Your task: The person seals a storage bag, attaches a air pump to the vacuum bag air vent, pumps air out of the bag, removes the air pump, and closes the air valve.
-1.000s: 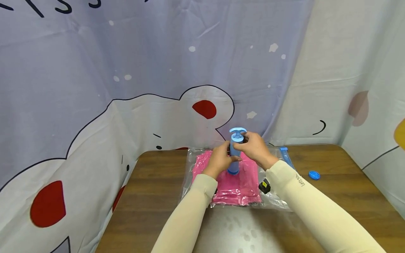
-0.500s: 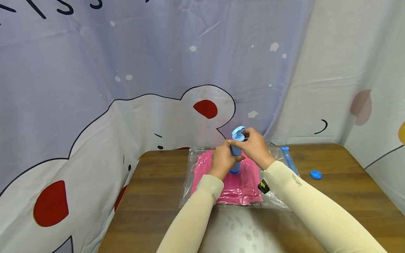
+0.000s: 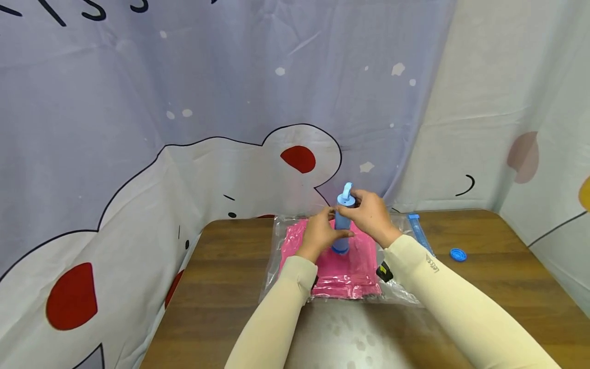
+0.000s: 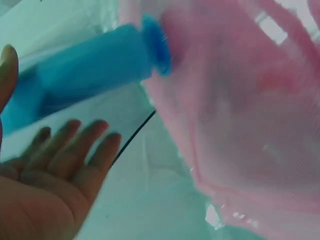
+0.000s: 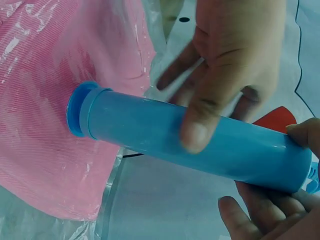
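A blue hand pump (image 3: pixel 342 223) stands upright on a clear plastic bag with folded pink cloth (image 3: pixel 348 277) inside. My right hand (image 3: pixel 372 215) grips the pump's upper end, thumb on one side and fingers on the other, just under the handle (image 3: pixel 348 191). Around the middle of the barrel is my left hand (image 3: pixel 318 236), its fingers spread and loose. In the left wrist view those fingers (image 4: pixel 95 145) are apart from the barrel. The right wrist view shows the pump's flared foot (image 5: pixel 77 110) against the bag over the cloth.
To the right on the wooden table (image 3: pixel 230 277) lie a blue round cap (image 3: pixel 458 254) and a long blue strip (image 3: pixel 420 233) at the bag's edge. A printed curtain (image 3: pixel 239 77) hangs behind the table.
The pump's handle has turned from broadside to edge-on. My left hand closed around the barrel half a second ago and has since loosened. The right hand stays near the top.
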Tool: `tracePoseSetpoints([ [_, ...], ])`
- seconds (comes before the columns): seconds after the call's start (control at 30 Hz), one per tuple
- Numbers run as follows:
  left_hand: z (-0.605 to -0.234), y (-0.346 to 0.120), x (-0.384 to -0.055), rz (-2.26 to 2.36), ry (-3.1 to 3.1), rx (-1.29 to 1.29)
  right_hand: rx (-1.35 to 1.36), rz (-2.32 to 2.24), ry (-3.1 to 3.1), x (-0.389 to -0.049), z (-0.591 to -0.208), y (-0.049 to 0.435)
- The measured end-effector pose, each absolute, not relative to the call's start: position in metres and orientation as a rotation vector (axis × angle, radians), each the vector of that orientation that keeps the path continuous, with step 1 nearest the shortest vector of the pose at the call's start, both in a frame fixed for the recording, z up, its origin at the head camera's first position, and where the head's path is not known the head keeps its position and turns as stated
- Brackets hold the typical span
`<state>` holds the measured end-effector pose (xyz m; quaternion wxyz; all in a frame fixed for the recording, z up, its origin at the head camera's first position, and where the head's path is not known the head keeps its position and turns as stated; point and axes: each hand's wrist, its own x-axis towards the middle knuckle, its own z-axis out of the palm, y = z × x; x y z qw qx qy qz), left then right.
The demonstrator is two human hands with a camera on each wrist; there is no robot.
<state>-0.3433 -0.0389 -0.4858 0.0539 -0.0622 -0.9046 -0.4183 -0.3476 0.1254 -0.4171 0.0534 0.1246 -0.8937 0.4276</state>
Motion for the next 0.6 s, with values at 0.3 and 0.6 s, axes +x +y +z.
tracePoseSetpoints([
  [0.3,-0.474,-0.049,-0.35,-1.421,-2.722,-0.451,0.407,1.36,-2.734,-0.352,-0.415,0.124],
  [0.6,-0.479,-0.039,-0.349,-1.074,-2.752,-0.269,0.322,1.6,-2.734,-0.349,-0.424,0.124],
])
